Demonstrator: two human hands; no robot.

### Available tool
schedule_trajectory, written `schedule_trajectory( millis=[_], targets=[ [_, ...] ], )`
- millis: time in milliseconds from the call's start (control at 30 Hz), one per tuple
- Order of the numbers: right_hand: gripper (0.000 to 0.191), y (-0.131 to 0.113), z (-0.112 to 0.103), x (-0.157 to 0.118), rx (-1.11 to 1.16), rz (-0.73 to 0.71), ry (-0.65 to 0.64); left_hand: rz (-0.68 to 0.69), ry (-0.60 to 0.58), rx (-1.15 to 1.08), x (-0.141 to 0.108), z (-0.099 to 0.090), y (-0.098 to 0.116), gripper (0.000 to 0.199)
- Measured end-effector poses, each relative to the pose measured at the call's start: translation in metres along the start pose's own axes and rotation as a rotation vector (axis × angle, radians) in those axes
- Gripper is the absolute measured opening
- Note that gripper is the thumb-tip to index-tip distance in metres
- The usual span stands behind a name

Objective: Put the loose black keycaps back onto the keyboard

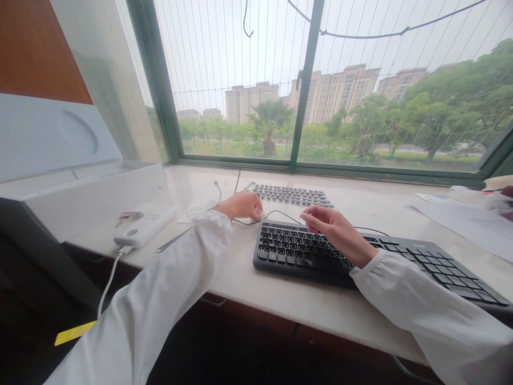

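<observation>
A black keyboard (304, 263) lies on the white sill. Many of its letter keys are off, leaving bare sockets, while the number pad and bottom-row keys are in place. Behind it, loose keycaps (292, 194) are laid out in rows. My left hand (241, 205) is closed by the keyboard's far left corner, close to the cable; whatever its fingertips may pinch is too small to name. Over the upper middle of the keyboard hovers my right hand (334, 231), thumb and fingers pinched together, any small thing between them hidden.
On the left stand an open white box (96, 195) and a white power bank (145, 224) with a plugged-in cable and a metal item on top. A thin dark tool (173, 240) lies near the front edge. Papers (468, 222) lie at right, below the window.
</observation>
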State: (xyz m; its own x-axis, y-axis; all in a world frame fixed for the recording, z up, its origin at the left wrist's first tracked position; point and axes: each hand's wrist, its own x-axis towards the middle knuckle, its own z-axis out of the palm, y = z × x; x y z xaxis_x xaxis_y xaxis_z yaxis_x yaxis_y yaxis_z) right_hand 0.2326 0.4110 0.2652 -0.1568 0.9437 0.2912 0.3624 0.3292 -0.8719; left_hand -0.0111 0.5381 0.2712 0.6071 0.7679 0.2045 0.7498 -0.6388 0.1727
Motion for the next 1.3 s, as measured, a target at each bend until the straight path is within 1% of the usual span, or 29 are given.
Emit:
schedule_trajectory(
  millis=[67,133,233,267,333,467,633,700,800,900,1000,1100,1133,1167,1200,1233,1267,1300],
  targets=[
    [0.045,0.000,0.000,0.000,-0.001,0.005,0.007,-0.034,0.045,0.038,0.001,0.001,0.001,0.018],
    [0.046,0.000,-0.001,0.000,-0.002,0.011,0.014,-0.092,0.120,0.053,0.001,0.001,-0.004,0.019],
    [0.045,0.000,-0.002,0.000,-0.005,0.015,0.023,-0.220,0.259,0.079,0.001,-0.002,-0.016,0.029],
    [0.044,0.001,-0.002,0.001,-0.006,0.016,0.023,-0.257,0.289,0.086,0.001,-0.002,-0.020,0.032],
    [0.044,0.002,-0.003,0.001,-0.005,0.009,0.023,-0.304,0.310,0.094,0.002,-0.001,-0.025,0.032],
    [0.043,0.002,-0.003,0.001,-0.004,-0.018,0.007,-0.310,0.266,0.088,0.005,0.007,-0.023,0.030],
    [0.042,0.000,-0.003,-0.001,-0.007,-0.024,0.000,-0.307,0.135,0.093,0.010,0.015,-0.020,0.027],
    [0.041,0.000,-0.003,0.000,-0.014,-0.026,0.006,-0.319,0.106,0.109,0.011,0.015,-0.020,0.030],
    [0.041,0.001,-0.003,0.001,-0.034,-0.028,0.018,-0.324,0.096,0.153,0.015,0.016,-0.018,0.031],
    [0.041,0.003,-0.003,0.001,-0.041,-0.026,0.016,-0.293,0.108,0.212,0.019,0.019,-0.013,0.027],
    [0.042,0.005,-0.004,0.002,-0.037,-0.023,0.028,-0.222,0.121,0.247,0.018,0.020,-0.006,0.025],
    [0.041,0.005,-0.006,0.003,-0.022,-0.031,0.049,-0.112,0.136,0.241,0.010,0.011,0.003,0.025],
    [0.041,0.005,-0.007,0.003,-0.020,-0.032,0.059,-0.068,0.158,0.229,0.007,0.006,0.005,0.027],
    [0.039,0.005,-0.008,0.004,-0.021,-0.028,0.069,-0.029,0.208,0.207,0.003,-0.002,0.007,0.029],
    [0.039,0.004,-0.009,0.004,-0.022,-0.022,0.078,-0.002,0.285,0.179,0.000,-0.010,0.007,0.032],
    [0.038,0.004,-0.009,0.004,-0.023,-0.015,0.084,0.009,0.411,0.136,-0.004,-0.019,0.006,0.034],
    [0.037,0.003,-0.010,0.004,-0.022,-0.008,0.088,-0.012,0.553,0.098,-0.007,-0.028,0.002,0.037],
    [0.037,0.003,-0.011,0.004,-0.021,-0.001,0.091,-0.068,0.680,0.080,-0.010,-0.036,-0.004,0.039]
  ],
)
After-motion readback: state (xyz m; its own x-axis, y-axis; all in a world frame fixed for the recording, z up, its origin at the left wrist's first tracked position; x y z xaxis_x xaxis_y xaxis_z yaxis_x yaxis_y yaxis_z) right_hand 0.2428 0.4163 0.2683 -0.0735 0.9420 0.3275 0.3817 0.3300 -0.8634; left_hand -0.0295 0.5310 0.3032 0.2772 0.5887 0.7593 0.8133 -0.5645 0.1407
